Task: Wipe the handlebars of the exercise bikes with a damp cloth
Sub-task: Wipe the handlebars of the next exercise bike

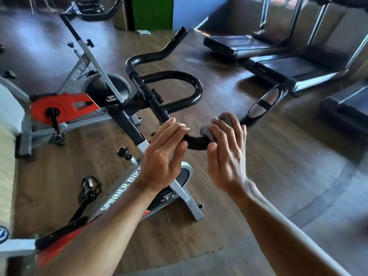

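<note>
Left grip: your left hand curls round the black handlebar of the nearer bike, fingers over the top, thumb beneath.
Right grip: your right hand clasps the grey cloth, folded round the same bar.
Cloth position: it sits on the bend just beside your left grip, a short bare stretch of bar between them.
Beyond: a second bike stands at the left, treadmills at the right, on a wooden floor.
</note>
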`<state>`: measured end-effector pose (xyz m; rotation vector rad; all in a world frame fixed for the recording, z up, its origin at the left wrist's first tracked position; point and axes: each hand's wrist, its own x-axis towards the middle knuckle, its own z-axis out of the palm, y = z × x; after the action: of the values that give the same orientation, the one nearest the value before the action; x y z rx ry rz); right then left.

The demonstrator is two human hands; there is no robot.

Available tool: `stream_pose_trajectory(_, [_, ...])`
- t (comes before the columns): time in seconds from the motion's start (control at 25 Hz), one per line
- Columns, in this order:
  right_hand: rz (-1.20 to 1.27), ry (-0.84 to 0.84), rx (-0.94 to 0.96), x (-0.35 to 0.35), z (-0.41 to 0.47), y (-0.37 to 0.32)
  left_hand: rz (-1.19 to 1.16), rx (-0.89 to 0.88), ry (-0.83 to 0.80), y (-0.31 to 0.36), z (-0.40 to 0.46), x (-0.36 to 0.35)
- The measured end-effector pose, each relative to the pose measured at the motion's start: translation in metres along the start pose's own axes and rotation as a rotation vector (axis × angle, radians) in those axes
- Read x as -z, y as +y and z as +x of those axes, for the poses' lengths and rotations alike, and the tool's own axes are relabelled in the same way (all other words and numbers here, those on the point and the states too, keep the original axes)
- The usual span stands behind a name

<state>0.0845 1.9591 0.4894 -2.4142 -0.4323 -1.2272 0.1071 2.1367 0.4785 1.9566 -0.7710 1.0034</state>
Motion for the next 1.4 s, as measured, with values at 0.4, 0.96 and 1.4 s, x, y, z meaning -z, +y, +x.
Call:
stream_pose_trajectory(0.4, [-0.114,-0.444,-0.233,0.033,0.024,-0.051,0.110,0.198,-0.652,0.005,0.045,0.052])
stream_pose_trajectory(0.96, [-0.155,-0.604,-0.305,0.042,0.048,-0.074,0.125,0.430,-0.805,0.020,0.065,0.064])
stream_pose_trajectory(1.4, [0.066,-0.665,0.018,0.066,0.043,0.041,0.222,0.694,-0.526,0.102,0.073,0.012])
